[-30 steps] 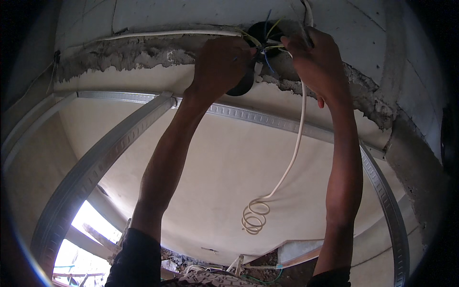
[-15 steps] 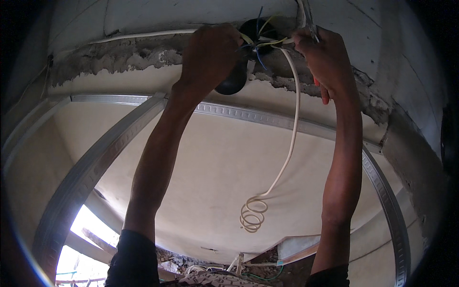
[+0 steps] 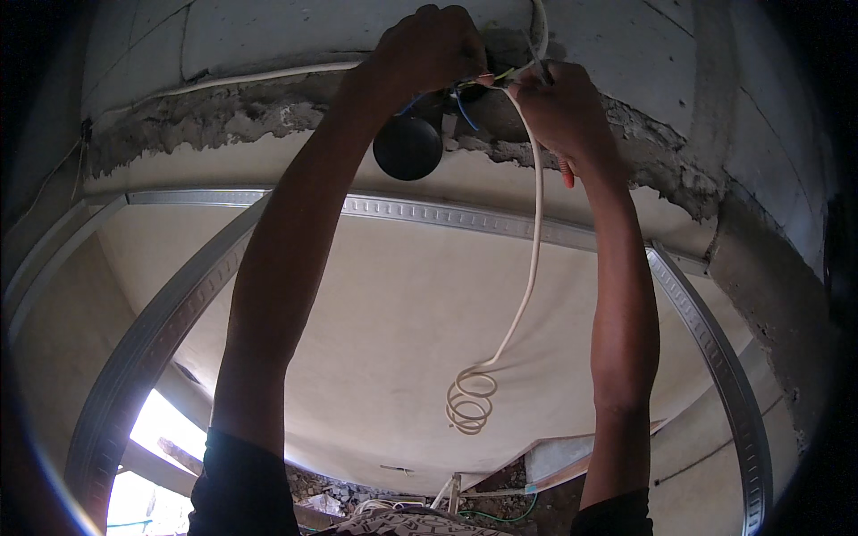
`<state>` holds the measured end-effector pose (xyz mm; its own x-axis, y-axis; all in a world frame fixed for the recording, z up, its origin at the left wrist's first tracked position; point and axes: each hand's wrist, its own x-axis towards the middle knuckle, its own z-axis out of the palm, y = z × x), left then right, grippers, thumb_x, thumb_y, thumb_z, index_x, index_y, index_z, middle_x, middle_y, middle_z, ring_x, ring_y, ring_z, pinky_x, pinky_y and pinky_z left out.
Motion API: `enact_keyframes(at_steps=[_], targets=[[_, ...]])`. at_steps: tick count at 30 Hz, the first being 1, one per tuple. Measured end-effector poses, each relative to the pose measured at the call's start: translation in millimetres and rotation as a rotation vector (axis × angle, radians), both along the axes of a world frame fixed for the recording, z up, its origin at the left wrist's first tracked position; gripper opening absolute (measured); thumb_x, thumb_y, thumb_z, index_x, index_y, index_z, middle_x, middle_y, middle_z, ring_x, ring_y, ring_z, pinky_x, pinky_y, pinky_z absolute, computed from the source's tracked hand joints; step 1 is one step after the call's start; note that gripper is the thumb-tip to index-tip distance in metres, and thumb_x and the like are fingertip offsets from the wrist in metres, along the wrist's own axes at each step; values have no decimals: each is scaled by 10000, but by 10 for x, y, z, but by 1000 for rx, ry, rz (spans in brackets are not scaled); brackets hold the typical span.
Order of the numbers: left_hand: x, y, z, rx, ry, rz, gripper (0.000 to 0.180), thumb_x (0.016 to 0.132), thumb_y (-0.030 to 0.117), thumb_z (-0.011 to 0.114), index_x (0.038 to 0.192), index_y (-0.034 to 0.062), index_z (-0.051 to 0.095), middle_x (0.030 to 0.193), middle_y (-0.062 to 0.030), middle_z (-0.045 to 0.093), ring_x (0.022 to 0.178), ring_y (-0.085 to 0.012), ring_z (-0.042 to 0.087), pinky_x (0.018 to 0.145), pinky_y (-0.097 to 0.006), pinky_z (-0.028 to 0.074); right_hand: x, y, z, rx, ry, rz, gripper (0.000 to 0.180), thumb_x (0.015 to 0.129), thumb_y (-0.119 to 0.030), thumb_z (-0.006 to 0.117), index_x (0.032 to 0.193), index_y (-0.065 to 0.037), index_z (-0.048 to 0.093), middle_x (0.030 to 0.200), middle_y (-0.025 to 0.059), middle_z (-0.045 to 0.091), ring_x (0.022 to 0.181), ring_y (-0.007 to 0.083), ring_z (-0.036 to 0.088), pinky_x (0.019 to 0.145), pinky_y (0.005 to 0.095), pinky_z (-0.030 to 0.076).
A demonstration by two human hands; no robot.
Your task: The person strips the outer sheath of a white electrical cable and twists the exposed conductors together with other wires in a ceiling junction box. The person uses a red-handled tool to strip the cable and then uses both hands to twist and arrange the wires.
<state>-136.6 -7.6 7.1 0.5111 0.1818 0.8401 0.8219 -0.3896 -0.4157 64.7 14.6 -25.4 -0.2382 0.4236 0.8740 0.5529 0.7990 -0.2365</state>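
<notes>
My left hand [image 3: 433, 49] is raised to the wall, its fingers pinched at the ends of thin wires; which wire lies between them is partly hidden. A blue wire [image 3: 465, 109] and a yellow-green wire [image 3: 503, 74] stick out just below and beside the fingertips. Closed round a pair of pliers, my right hand [image 3: 567, 112] is close by on the right. An orange handle [image 3: 567, 173] of the pliers shows under the palm. From between the hands a cream cable [image 3: 538, 196] hangs down into a loose coil [image 3: 470, 400]. A round black lid [image 3: 407, 148] hangs below my left hand.
A metal channel [image 3: 465, 216] crosses the cream wall, with upright metal channels at left [image 3: 170, 313] and right [image 3: 715, 357]. A white cable [image 3: 241, 79] runs along the rough mortar strip [image 3: 223, 112]. Rubble [image 3: 349, 491] lies far below.
My left hand has moved up and right over the wires, uncovering more of the black lid. My right hand, with the pliers, has shifted left and slightly down, toward the left hand.
</notes>
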Motion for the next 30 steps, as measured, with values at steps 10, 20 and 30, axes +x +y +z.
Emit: enact_keyframes(at_steps=[10, 20, 30], targets=[[-53, -2, 47, -107, 43, 50, 96, 861, 159, 686, 909, 110, 752, 893, -111, 708, 821, -261, 660, 787, -381, 526, -61, 117, -36, 169, -54, -51, 289, 854, -257, 589, 879, 17, 677, 794, 273, 648, 797, 402, 675, 743, 479, 546], [-84, -279, -110, -263, -103, -33, 222, 786, 112, 670, 994, 109, 749, 940, -127, 718, 851, -263, 679, 824, -381, 543, 34, 195, 2, 84, 50, -13, 279, 841, -282, 636, 913, -18, 687, 662, 129, 646, 599, 188, 622, 596, 359, 489], [-62, -74, -117, -184, -10, 8, 194, 827, 163, 641, 974, 85, 740, 836, -130, 704, 741, -247, 683, 727, -378, 552, -173, -92, -51, -21, 150, 26, 281, 815, -248, 666, 906, 18, 658, 693, 153, 652, 660, 250, 657, 644, 387, 505]])
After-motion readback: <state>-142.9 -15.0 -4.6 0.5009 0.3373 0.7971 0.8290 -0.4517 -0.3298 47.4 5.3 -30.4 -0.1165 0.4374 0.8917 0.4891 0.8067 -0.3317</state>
